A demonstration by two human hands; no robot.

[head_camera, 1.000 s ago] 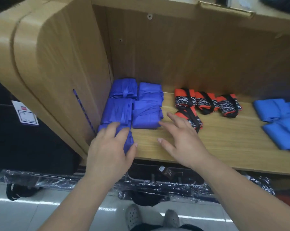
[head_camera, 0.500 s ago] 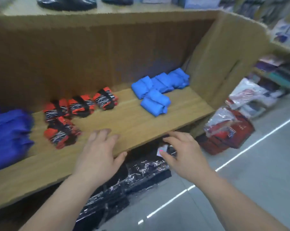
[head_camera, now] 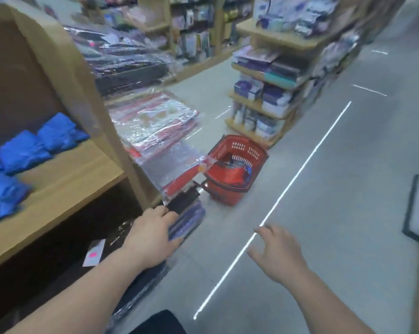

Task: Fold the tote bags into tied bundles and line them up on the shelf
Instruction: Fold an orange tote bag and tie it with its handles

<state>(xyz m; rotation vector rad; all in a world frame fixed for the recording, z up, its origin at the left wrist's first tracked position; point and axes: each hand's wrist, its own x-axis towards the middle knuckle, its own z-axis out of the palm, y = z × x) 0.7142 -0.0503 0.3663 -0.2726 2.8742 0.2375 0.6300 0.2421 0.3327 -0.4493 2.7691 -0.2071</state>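
Two slack, empty hands: your left hand and right hand point toward the red basket, ahead between them, neither plainly nearer; blue bundles sit on the shelf left of it.

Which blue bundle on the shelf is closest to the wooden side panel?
The rightmost blue bundle, at the back, just beside the side panel; the other bundles lie further left.

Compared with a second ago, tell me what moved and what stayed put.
The view swung right, toward the aisle and red basket. The left hand came off the dark-blue bundle; both it and the right hand are open, holding nothing. The bright-blue bundles stay on the shelf.
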